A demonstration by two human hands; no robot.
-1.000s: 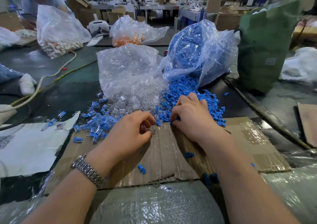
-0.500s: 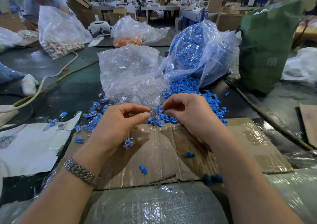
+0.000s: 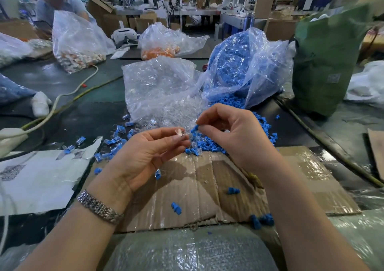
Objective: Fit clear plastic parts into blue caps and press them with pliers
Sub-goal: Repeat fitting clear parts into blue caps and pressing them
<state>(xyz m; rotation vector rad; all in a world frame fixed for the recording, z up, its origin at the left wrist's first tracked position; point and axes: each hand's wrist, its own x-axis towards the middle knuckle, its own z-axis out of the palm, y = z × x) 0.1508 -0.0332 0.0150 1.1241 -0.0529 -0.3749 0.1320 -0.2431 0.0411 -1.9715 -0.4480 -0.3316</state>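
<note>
My left hand is raised above the cardboard sheet and pinches a small clear plastic part at its fingertips. A blue piece shows below its palm. My right hand is lifted beside it and pinches a blue cap between thumb and forefinger, a short gap from the clear part. Behind the hands lie a heap of clear parts spilling from a clear bag and a pile of blue caps spilling from a second bag. No pliers are in view.
Assembled blue-and-clear pieces lie scattered left of the hands. Loose blue caps lie on the cardboard. A white sheet lies at the left, a green sack at the right, bubble wrap in front. Another person works at the far left.
Both hands have lifted off the piles and come up together. The left now shows a clear part at its fingertips, the right a blue cap.
</note>
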